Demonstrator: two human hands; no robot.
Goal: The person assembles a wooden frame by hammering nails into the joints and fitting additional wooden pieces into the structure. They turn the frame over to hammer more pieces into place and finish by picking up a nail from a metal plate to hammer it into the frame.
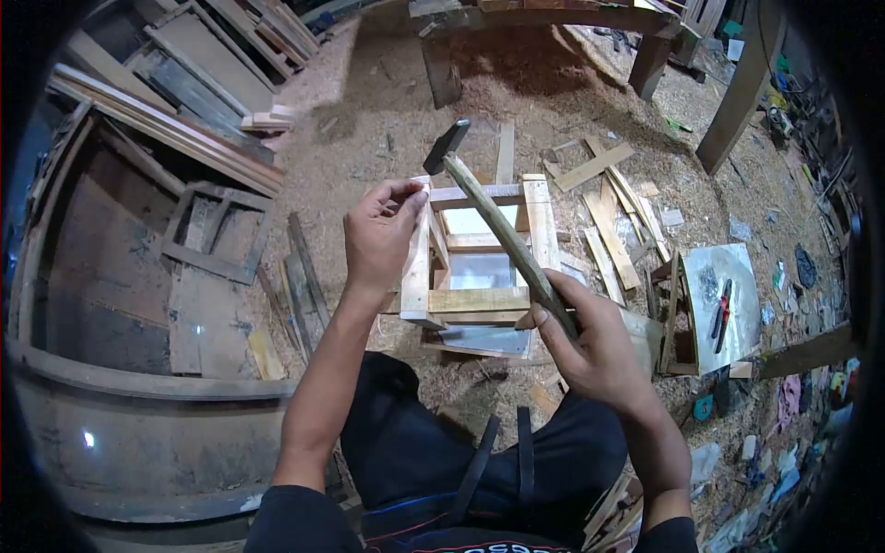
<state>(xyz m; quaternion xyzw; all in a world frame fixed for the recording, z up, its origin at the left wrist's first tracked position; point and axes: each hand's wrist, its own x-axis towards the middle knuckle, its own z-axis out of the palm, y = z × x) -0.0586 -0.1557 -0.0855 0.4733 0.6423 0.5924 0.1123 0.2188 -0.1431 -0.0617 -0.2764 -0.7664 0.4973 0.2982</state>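
Note:
A small wooden frame [417, 276] of pale slats stands upright on the floor in front of my knees. My left hand [380, 230] is at its far left corner, thumb and fingers pinched together against the top of the slat. Whatever lies between those fingertips is too small to make out. In my right hand [595, 346] is a hammer [498, 224], gripped low on its wooden handle. The handle slants up and left over the frame, and the dark metal head is raised just beyond my left hand.
Loose wood strips [608, 226] lie on the sawdust-covered floor right of the frame. Red-handled pliers [724, 304] rest on a metal-topped stool [747, 272]. A large wooden cabinet carcass [83, 276] fills the left side. A bench [544, 20] stands at the back.

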